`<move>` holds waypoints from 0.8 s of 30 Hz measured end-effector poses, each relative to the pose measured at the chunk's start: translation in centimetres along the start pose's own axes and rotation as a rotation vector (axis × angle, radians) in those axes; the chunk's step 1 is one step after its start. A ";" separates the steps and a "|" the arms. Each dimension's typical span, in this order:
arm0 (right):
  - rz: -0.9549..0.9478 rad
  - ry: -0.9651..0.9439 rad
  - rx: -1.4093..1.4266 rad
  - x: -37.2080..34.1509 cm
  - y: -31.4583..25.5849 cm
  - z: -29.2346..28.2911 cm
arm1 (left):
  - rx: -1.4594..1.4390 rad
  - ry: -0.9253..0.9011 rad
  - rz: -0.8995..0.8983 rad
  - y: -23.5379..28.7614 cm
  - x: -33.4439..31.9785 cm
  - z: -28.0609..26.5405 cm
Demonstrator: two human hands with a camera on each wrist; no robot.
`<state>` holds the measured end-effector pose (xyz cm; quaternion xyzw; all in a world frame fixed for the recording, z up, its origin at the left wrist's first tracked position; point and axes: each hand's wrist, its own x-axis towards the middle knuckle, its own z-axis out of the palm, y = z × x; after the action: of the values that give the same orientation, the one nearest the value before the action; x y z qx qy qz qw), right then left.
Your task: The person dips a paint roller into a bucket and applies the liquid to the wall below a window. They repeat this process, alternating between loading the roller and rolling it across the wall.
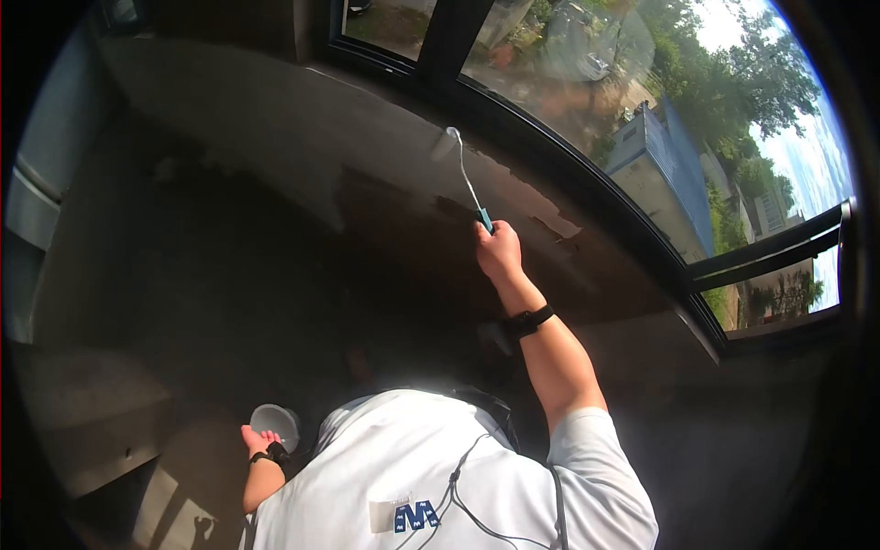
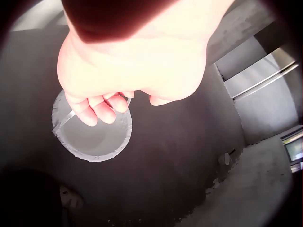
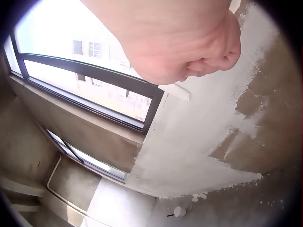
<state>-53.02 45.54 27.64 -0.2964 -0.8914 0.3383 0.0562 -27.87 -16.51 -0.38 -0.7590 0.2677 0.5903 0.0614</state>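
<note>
Roller head (image 1: 444,148): beyond right hand (image 1: 500,251), shaft (image 1: 466,174) toward window frame (image 1: 447,48)
Right grip: wrapped round handle (image 1: 484,219)
Left hand (image 1: 260,439): low, holding bucket (image 2: 95,158)

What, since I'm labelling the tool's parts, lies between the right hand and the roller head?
The head view shows the blue handle's end, then a pale rod, between right hand and roller head.

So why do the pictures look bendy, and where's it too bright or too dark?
Head view: the window frame curves, probably bent by a wide lens, and the wall below is deeply shaded while the white shirt shines; left wrist view: the left hand is nearly bleached out, the floor beyond the bucket dim; right wrist view: the window glares, fading the building outside.
</note>
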 end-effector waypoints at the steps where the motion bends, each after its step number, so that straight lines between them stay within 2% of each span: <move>1: 0.012 0.016 0.031 -0.3 1.7 -0.5 | 0.000 -0.015 0.005 -0.6 -0.4 0.4; 7: 0.077 0.080 0.197 -2.9 10.2 -4.6 | 0.059 -0.122 0.093 -3.0 -2.6 2.6; 11: 0.087 0.123 0.177 -5.2 15.6 -8.6 | 0.051 -0.133 0.196 -5.2 -4.6 2.9; 17: 0.102 0.170 0.193 -7.5 24.0 -14.1 | 0.076 -0.173 0.289 -8.5 -6.5 0.5; 20: 0.082 0.210 0.192 -8.4 27.3 -16.5 | 0.071 -0.125 0.325 -11.2 -8.0 -1.5; 24: 0.126 0.221 0.190 -9.8 30.2 -19.1 | 0.104 -0.145 0.264 -13.5 -6.5 -4.5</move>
<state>-24.46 68.83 23.98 -0.3807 -0.8233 0.3893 0.1606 -18.58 -4.76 3.97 -0.6685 0.3902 0.6317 0.0414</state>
